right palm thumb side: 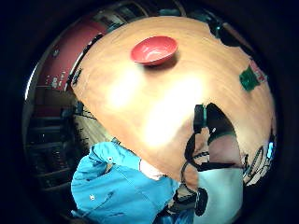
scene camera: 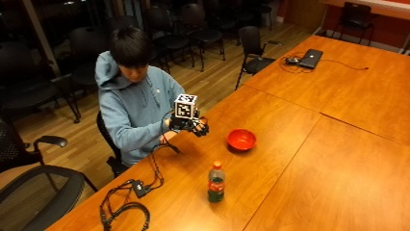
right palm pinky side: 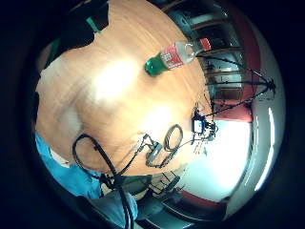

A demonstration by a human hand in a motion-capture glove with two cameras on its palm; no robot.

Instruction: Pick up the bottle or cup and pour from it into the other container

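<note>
Nearest the outside camera we see a bottle standing upright on the wooden table, close to the near edge. It has a red cap, a red label and a green lower part. The little finger side palm view shows the same bottle standing alone on the table, well apart from the hand.

Beyond the bottle, a red bowl sits upright on the table, apart from the bottle. The thumb side palm view shows the bowl with bare wood all around it; we cannot tell whether it holds anything.

The person's gloved right hand is raised above the table edge in front of the chest, near the bowl but not touching it. It holds neither bowl nor bottle. The fingers appear loosely curled downward with nothing between them; we record the hands' state as relaxed and empty for the right one. The other hand is not clearly visible.

A coil of black cable lies on the table beside the person, well apart from the bottle. A laptop lies at the far end of the table.
</note>
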